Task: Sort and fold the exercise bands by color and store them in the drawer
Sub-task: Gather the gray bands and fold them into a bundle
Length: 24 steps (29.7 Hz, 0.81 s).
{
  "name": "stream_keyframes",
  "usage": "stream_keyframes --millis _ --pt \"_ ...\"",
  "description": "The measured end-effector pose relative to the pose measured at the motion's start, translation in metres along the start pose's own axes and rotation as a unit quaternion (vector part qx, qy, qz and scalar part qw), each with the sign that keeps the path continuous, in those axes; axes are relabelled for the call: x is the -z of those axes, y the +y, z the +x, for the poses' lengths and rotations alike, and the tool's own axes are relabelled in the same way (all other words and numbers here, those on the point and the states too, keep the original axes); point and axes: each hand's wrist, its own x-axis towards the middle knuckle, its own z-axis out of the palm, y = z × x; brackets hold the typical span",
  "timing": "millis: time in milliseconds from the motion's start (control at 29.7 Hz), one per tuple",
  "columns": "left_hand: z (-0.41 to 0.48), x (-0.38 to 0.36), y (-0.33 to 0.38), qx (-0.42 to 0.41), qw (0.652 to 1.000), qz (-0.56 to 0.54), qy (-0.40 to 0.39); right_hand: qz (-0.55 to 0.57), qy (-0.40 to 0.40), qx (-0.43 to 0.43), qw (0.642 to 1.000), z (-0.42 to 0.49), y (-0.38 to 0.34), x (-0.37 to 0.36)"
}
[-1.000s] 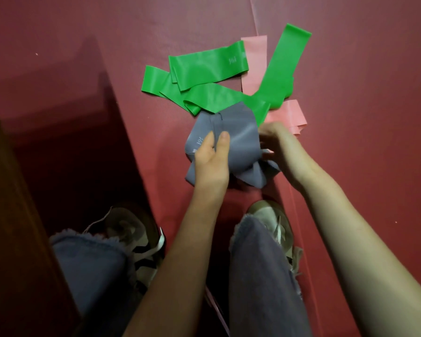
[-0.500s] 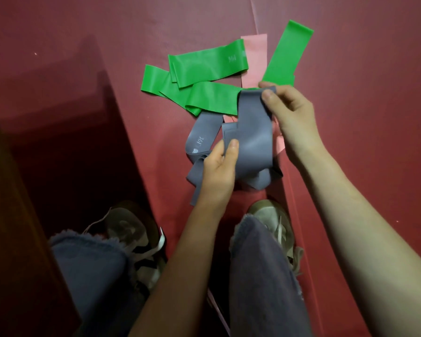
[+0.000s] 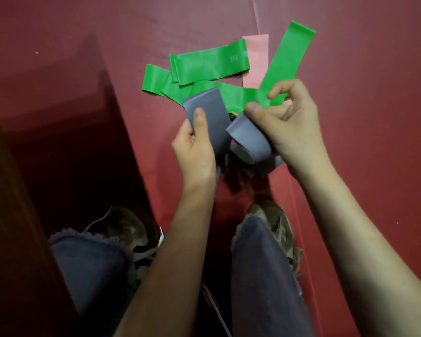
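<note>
Thumbs of left hand point(image 3: 195, 152) and right hand point(image 3: 294, 132) clamp grey band point(image 3: 209, 117), fingers curled behind, above green bands point(image 3: 209, 62).

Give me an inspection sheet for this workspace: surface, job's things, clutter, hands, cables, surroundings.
Surface: red mat, seams visible.
Job's things: green bands and pink bands lie overlapping on the mat; grey bands held in both hands, count unclear.
Clutter: nothing seen.
Hands: left hand pinches a grey strip; right hand grips a grey loop.
Cables: nothing seen.
Surroundings: shoes, jeans legs, dark wooden panel at left.
</note>
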Motion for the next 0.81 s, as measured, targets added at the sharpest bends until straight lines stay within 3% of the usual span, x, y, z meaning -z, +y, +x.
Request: stream_keyframes --millis 101,202,336,538,673,807 --pt "-0.007 -0.005 0.002 -0.019 1.000 0.019 -0.017 0.031 -0.008 0.011 0.999 -0.008 0.000 -0.016" --pt "-0.012 -0.005 -0.001 -0.015 0.999 0.035 -0.027 0.057 0.053 0.020 0.997 -0.006 0.000 -0.025" --pt "-0.015 -0.006 -0.002 -0.014 0.998 0.047 -0.042 0.012 0.090 0.030 0.995 0.005 0.003 -0.029" --pt "-0.017 -0.011 0.006 0.135 0.990 0.007 -0.035 -0.065 0.124 0.056 0.989 0.009 0.017 -0.036" --pt "-0.021 -0.013 0.002 0.080 0.993 -0.023 -0.083 -0.099 0.143 0.059 0.983 0.007 0.025 -0.040" --pt "-0.017 -0.008 0.001 0.039 0.995 -0.047 -0.081 -0.115 0.105 0.085 0.984 0.004 0.022 -0.047"
